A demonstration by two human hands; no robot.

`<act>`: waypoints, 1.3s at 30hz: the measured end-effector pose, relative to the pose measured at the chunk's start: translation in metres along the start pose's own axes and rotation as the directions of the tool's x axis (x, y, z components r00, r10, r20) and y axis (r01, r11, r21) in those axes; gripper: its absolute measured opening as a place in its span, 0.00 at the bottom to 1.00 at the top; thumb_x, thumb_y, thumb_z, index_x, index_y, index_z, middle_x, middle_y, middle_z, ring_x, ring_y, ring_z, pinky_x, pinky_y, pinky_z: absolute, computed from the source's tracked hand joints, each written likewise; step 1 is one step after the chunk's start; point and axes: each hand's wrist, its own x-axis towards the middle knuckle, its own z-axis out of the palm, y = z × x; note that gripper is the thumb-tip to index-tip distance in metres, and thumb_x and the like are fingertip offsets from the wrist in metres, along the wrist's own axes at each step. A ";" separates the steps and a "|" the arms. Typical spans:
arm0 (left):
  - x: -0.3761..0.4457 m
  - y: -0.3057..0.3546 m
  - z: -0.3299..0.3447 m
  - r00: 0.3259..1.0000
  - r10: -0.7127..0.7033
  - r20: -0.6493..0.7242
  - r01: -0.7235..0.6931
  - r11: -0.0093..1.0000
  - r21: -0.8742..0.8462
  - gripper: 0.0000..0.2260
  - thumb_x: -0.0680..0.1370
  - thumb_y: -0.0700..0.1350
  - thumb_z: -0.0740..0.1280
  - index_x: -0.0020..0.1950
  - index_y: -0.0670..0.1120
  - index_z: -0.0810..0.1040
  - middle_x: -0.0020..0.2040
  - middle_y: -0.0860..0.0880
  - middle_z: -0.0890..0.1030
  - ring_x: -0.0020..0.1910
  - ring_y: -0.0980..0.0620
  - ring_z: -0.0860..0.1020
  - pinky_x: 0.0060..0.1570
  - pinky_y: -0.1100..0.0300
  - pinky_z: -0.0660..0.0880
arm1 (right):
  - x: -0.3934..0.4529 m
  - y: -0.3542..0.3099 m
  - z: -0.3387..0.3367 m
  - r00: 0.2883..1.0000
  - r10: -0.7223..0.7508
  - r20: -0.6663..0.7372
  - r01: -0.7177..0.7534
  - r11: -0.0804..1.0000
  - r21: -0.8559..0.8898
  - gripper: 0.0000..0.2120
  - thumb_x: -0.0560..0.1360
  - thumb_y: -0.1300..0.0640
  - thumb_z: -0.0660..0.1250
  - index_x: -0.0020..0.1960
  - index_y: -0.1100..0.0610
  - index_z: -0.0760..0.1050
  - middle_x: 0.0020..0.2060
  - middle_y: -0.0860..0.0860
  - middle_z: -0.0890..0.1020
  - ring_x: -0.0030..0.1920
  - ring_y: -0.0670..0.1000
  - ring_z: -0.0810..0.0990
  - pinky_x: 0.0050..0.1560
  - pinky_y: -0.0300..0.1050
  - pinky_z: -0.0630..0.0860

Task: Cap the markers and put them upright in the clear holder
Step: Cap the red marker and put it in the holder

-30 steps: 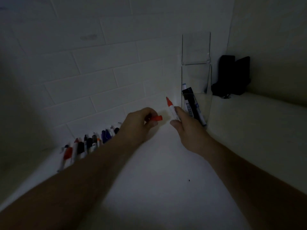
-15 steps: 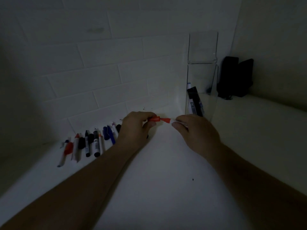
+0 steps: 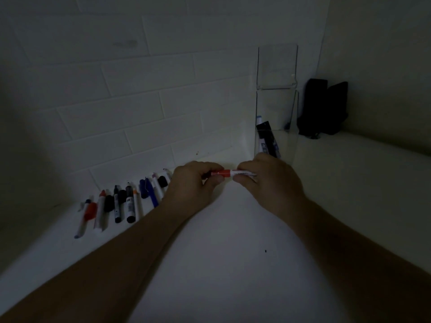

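A red marker (image 3: 242, 173) lies level between my two hands above the white counter. My right hand (image 3: 268, 183) grips its white barrel. My left hand (image 3: 193, 183) pinches the red cap (image 3: 221, 173), which sits on the marker's tip. The clear holder (image 3: 277, 108) stands against the tiled wall just behind my right hand, with a black marker (image 3: 268, 138) and a blue-capped one upright in its lower pocket. Several loose markers and caps (image 3: 121, 201) lie in a row along the wall to the left.
A black object (image 3: 324, 108) leans in the corner right of the holder, on a raised ledge (image 3: 363, 159). The white counter (image 3: 221, 252) stretches toward me between my forearms. The scene is dim.
The marker has swung from pointing up to lying level. My hands have come together, and the red cap now sits over the red tip.
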 end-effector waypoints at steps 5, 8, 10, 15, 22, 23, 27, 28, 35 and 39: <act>0.000 0.008 0.000 0.997 0.007 -0.076 -0.009 1.000 -0.023 0.08 0.74 0.45 0.71 0.51 0.50 0.86 0.43 0.60 0.81 0.42 0.60 0.78 0.46 0.72 0.70 | 0.002 0.000 0.007 1.000 -0.001 0.002 0.001 0.988 0.152 0.18 0.77 0.37 0.56 0.40 0.46 0.78 0.33 0.46 0.74 0.35 0.47 0.73 0.36 0.48 0.71; -0.001 0.008 -0.001 0.997 0.049 -0.062 -0.049 0.999 0.000 0.07 0.74 0.45 0.71 0.51 0.51 0.86 0.44 0.58 0.83 0.42 0.61 0.77 0.46 0.62 0.75 | 0.000 0.002 0.008 1.000 -0.007 0.010 0.005 0.981 0.195 0.18 0.78 0.37 0.58 0.38 0.46 0.77 0.32 0.47 0.75 0.35 0.45 0.74 0.39 0.51 0.73; -0.003 0.008 0.001 0.996 0.047 -0.069 -0.048 0.999 -0.017 0.07 0.75 0.44 0.72 0.52 0.51 0.85 0.45 0.60 0.82 0.43 0.62 0.77 0.47 0.60 0.76 | 0.001 0.001 0.005 0.999 -0.030 0.020 0.026 0.979 0.204 0.16 0.78 0.39 0.59 0.42 0.46 0.80 0.34 0.47 0.78 0.37 0.45 0.75 0.41 0.51 0.74; -0.005 0.015 0.009 0.999 0.031 -0.020 -0.033 0.998 -0.053 0.10 0.76 0.49 0.70 0.58 0.53 0.83 0.48 0.56 0.84 0.45 0.58 0.79 0.50 0.56 0.77 | 0.003 0.003 -0.014 0.987 0.012 0.159 -0.005 0.999 -0.049 0.15 0.79 0.40 0.58 0.62 0.39 0.76 0.45 0.43 0.83 0.51 0.50 0.77 0.52 0.52 0.74; -0.011 0.017 0.017 0.974 0.210 0.087 -0.207 0.978 -0.037 0.12 0.78 0.53 0.66 0.58 0.51 0.80 0.45 0.56 0.81 0.44 0.58 0.76 0.49 0.58 0.74 | 0.035 -0.004 -0.089 0.894 0.248 -0.372 -0.092 0.917 0.389 0.07 0.82 0.53 0.62 0.59 0.52 0.73 0.41 0.44 0.77 0.35 0.41 0.77 0.34 0.32 0.74; -0.013 0.017 0.019 0.950 0.281 0.134 -0.281 0.960 -0.018 0.09 0.78 0.51 0.66 0.53 0.50 0.83 0.46 0.55 0.82 0.44 0.57 0.76 0.50 0.57 0.75 | 0.041 -0.002 -0.097 0.864 0.270 -0.424 -0.092 0.914 0.395 0.07 0.81 0.53 0.63 0.58 0.52 0.74 0.43 0.46 0.78 0.36 0.39 0.78 0.36 0.31 0.74; -0.014 0.021 0.020 0.907 0.349 0.236 -0.357 0.934 -0.008 0.06 0.76 0.49 0.68 0.46 0.52 0.85 0.46 0.55 0.81 0.44 0.59 0.78 0.48 0.63 0.76 | 0.060 0.015 -0.107 0.890 0.286 -0.354 -0.221 0.952 0.214 0.12 0.80 0.51 0.66 0.62 0.53 0.74 0.46 0.45 0.79 0.37 0.37 0.77 0.43 0.32 0.77; -0.013 0.020 0.019 0.908 0.347 0.234 -0.353 0.936 -0.019 0.06 0.76 0.49 0.67 0.46 0.52 0.85 0.46 0.55 0.81 0.44 0.60 0.77 0.47 0.64 0.75 | 0.060 0.020 -0.104 0.909 0.286 -0.305 -0.245 0.955 0.166 0.16 0.80 0.51 0.66 0.66 0.52 0.72 0.46 0.44 0.78 0.37 0.38 0.77 0.43 0.36 0.78; -0.014 0.018 0.019 0.910 0.329 0.252 -0.334 0.942 -0.022 0.07 0.76 0.50 0.66 0.46 0.53 0.85 0.45 0.56 0.80 0.43 0.61 0.77 0.47 0.65 0.75 | 0.048 0.044 -0.078 0.959 0.246 -0.141 -0.258 0.963 -0.082 0.19 0.82 0.52 0.60 0.71 0.46 0.61 0.42 0.51 0.81 0.33 0.47 0.78 0.29 0.40 0.72; -0.014 0.019 0.018 0.906 0.339 0.255 -0.348 0.937 -0.008 0.07 0.76 0.49 0.66 0.45 0.54 0.85 0.44 0.56 0.80 0.42 0.62 0.76 0.46 0.66 0.74 | 0.040 0.046 -0.077 0.967 0.252 -0.037 -0.255 0.955 -0.151 0.11 0.83 0.59 0.55 0.61 0.49 0.71 0.45 0.52 0.81 0.40 0.51 0.79 0.38 0.47 0.77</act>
